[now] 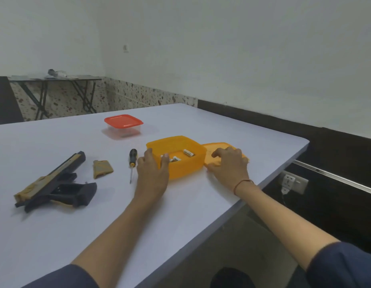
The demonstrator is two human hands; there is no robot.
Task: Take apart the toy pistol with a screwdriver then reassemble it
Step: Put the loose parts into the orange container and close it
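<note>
Now left grip [152, 173] clasps the orange box [186, 169] rim, right grip [229, 165] its lid [216, 146] near table [274, 146] edge.

**Both arms stretched forward, one hand on a box, one on its lid**

Both forearms reach out bare from dark blue sleeves [342, 265] and draw closer toward the hands. The left arm lies low over the desk [56, 235]. The left hand [153, 173], back upward, grips the near left corner of the orange box [186, 169], with the thumb hooked over the rim and the fingers [148, 152] on the outside wall. The right hand [228, 166] is arched. Its bent fingers [232, 151] press on top of the orange lid [216, 145], and its thumb sits low at the lid's near edge. A thin red thread [241, 182] circles the right wrist.
</note>
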